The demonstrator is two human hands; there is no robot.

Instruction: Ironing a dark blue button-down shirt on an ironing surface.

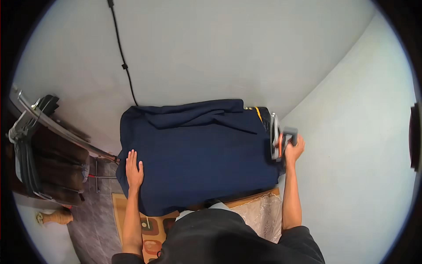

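Observation:
A wide navy blue cloth [202, 158] lies spread over a raised surface in front of me, with loose folds bunched along its far edge. My left hand [134, 170] rests flat on the cloth near its left edge, fingers stretched out. At the right end, my right hand [297, 151] grips a clothes iron [279, 143] by its handle. The iron is turned up on its side or heel, its soleplate facing left toward the cloth; whether it touches the cloth I cannot tell. Part of a black cover with yellow marks [260, 115] shows beyond the cloth's far right corner.
A black cable [121, 53] hangs down the far wall to the cloth's far left. At left stands a metal rack [66, 134] with hangers and dark clothes [57, 158]. A patterned rug [151, 244] and a pale lacy cloth [263, 213] lie below. The right wall [351, 154] is close.

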